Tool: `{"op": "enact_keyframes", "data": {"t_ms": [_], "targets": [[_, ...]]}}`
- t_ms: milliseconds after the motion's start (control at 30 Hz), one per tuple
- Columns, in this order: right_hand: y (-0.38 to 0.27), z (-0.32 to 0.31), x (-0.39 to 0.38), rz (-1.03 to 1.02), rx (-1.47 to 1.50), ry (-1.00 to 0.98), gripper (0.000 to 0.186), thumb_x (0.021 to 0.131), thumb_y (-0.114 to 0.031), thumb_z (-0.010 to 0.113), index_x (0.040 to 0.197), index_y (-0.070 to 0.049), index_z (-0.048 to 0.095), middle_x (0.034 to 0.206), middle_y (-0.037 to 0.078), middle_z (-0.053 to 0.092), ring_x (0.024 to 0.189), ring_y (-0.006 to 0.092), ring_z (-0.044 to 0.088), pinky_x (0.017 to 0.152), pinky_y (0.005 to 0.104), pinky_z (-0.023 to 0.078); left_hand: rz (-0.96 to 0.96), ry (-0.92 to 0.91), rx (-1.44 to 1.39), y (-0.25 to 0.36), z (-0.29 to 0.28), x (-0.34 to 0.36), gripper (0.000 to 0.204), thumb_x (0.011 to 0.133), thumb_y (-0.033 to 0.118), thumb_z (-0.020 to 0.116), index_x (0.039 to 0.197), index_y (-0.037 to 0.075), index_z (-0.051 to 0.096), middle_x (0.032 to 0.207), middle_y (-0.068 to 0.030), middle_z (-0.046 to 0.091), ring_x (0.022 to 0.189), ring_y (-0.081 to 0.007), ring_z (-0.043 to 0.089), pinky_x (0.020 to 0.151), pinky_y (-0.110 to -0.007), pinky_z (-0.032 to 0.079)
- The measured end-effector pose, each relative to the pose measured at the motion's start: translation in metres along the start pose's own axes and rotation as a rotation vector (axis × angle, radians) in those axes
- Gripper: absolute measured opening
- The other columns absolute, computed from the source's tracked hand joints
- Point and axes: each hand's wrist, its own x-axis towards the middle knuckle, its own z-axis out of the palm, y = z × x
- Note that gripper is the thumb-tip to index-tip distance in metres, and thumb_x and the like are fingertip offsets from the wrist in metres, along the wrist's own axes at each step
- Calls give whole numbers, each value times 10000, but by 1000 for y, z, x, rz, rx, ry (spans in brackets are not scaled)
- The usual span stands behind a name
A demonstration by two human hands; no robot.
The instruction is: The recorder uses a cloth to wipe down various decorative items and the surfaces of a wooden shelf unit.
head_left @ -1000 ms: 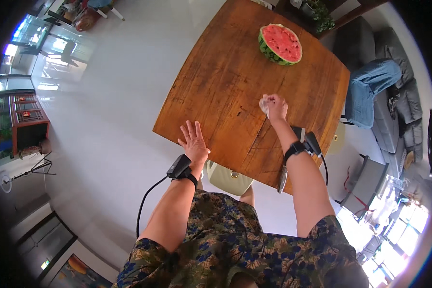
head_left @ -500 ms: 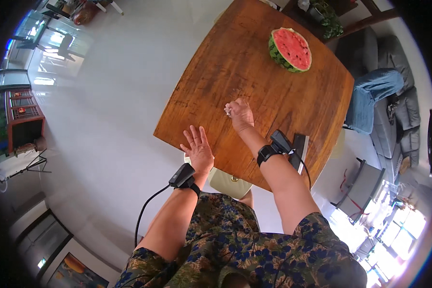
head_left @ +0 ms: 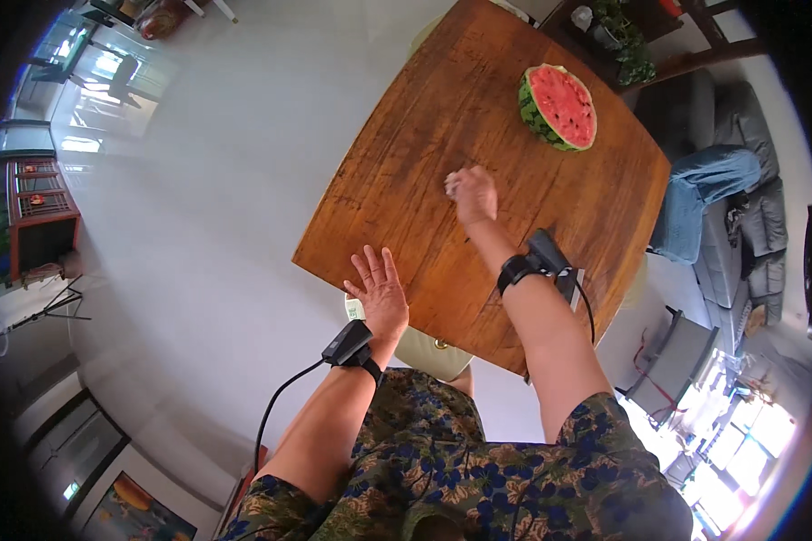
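My right hand (head_left: 475,192) is closed round a small crumpled white tissue (head_left: 451,184) and is over the middle of the wooden table (head_left: 406,135); the hand is slightly blurred. At the table's near left edge my left hand (head_left: 383,293) lies flat with its fingers spread, holding nothing. A cut watermelon half (head_left: 561,104), red flesh facing up and tilted, sits on the far right of the table, apart from both hands. A dark, straight-edged object with a pale rim (head_left: 576,281) lies beside my right wrist, partly hidden by the arm.
A pale green stool (head_left: 431,350) stands under the near edge. On a grey sofa (head_left: 767,216) to the right, a person's legs in blue jeans (head_left: 699,185) show. A grey chair (head_left: 672,361) stands at the lower right. A potted plant (head_left: 624,50) is past the table's far corner.
My right hand has moved a little right and away from me over the table, the tissue still in it. My left hand stays spread at the edge. The whole view has shifted slightly.
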Motion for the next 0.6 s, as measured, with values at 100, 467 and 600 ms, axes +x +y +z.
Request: {"op": "enact_keyframes", "data": {"t_ms": [100, 467, 600], "targets": [[4, -1, -6, 142, -201, -145, 111, 781, -94, 535, 735, -63, 438, 681, 107, 512, 594, 177, 488, 548, 304, 398, -6, -24, 20, 6, -4, 0, 763, 722, -84, 412, 1383, 56, 57, 1432, -206, -47, 1310, -417, -45, 960, -667, 33], [-14, 18, 65, -34, 47, -219, 95, 758, -34, 524, 707, -33, 444, 690, 120, 524, 595, 210, 510, 511, 329, 400, 30, -5, 38, 4, 4, 2, 691, 756, -54, 398, 1373, 36, 102, 1430, -215, -29, 1307, -428, -31, 956, -672, 58], [-8, 0, 30, -962, -1616, -381, 47, 771, -8, 505, 743, -43, 492, 830, 84, 523, 747, 217, 524, 652, 311, 443, 32, 34, 56, 4, 5, 3, 695, 756, -41, 413, 1375, 38, 106, 1429, -219, -9, 1305, -435, -9, 949, -675, 77]]}}
